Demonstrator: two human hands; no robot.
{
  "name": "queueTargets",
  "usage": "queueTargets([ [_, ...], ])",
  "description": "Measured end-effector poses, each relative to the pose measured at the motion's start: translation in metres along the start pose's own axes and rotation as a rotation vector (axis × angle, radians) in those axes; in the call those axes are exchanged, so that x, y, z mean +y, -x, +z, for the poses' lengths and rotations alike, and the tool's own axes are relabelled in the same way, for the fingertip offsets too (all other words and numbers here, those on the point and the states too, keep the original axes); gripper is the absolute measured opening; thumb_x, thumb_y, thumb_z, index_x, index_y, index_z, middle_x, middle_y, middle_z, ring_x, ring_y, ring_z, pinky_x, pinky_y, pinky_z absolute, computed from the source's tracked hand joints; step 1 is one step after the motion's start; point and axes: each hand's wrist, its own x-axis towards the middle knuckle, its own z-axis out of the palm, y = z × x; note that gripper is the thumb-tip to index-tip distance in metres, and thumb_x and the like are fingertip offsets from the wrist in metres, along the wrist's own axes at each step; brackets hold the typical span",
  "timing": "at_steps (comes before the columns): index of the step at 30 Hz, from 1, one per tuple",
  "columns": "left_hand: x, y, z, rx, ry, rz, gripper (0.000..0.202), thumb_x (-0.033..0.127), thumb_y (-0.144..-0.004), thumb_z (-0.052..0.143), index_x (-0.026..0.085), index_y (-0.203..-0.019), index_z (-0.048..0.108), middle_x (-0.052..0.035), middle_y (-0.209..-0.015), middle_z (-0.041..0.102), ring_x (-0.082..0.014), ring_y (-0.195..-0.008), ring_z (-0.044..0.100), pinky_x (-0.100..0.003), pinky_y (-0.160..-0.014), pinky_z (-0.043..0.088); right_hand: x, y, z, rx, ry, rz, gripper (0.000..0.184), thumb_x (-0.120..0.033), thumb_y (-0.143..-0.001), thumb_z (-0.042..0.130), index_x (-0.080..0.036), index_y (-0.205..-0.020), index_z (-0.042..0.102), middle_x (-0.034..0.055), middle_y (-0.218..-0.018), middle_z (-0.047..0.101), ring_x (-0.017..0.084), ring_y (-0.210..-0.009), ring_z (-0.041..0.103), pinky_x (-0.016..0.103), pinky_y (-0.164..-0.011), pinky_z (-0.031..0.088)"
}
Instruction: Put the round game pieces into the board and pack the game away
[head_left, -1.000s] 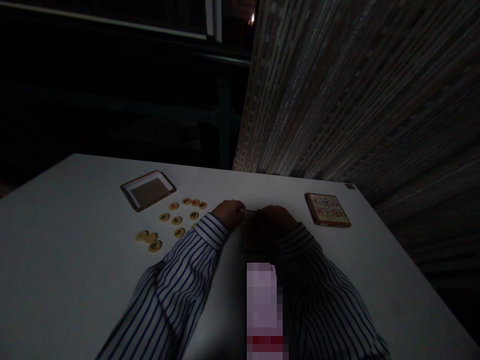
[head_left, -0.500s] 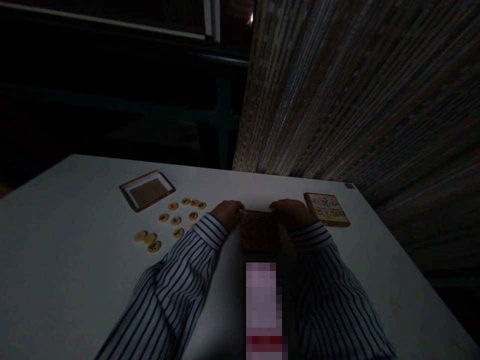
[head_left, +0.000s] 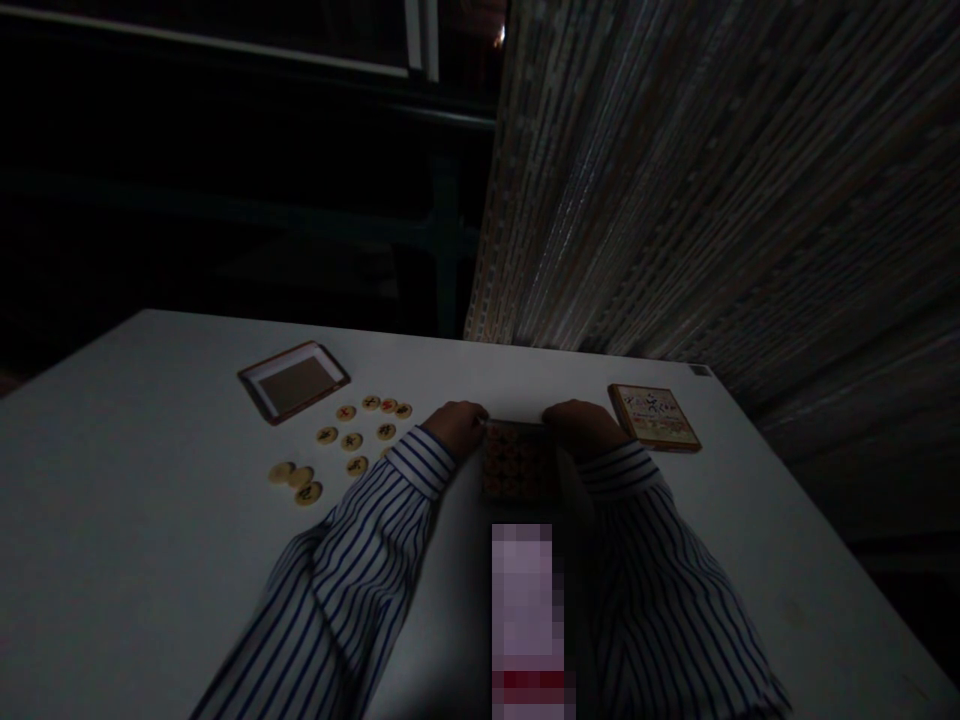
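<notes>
The scene is dim. A small dark tray of round game pieces (head_left: 519,462) lies on the white table (head_left: 150,540) between my two hands. My left hand (head_left: 456,425) has its fingers curled on the tray's far left corner. At the far right corner my right hand (head_left: 583,424) grips the tray in the same way. Both arms wear striped sleeves. Several loose round wooden pieces (head_left: 349,440) with red or black marks lie on the table just left of my left hand.
A brown box half with a pale inside (head_left: 294,381) lies at the back left. A printed box lid (head_left: 655,417) rests at the right near the table's edge. A ribbed wall (head_left: 712,180) rises behind the table on the right.
My right hand has moved from over the tray to its far right corner, uncovering the pieces in it. The left hand has stayed at the left corner.
</notes>
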Motion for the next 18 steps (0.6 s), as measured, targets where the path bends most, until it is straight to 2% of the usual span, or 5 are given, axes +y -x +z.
queueTargets([
  [18, 0.0011, 0.0009, -0.0001, 0.007, 0.009, 0.018, 0.033, 0.019, -0.075, 0.044, 0.017, -0.102, 0.062, -0.0066, -0.1, 0.066, -0.0187, -0.096, 0.058, -0.028, -0.084, 0.043, -0.0009, -0.0022, 0.0024, -0.002, 0.019, 0.0, 0.028, -0.019, -0.082, 0.036, -0.015, -0.095, 0.06, 0.0147, -0.093, 0.063, 0.022, -0.085, 0.06, 0.031, -0.066, 0.044],
])
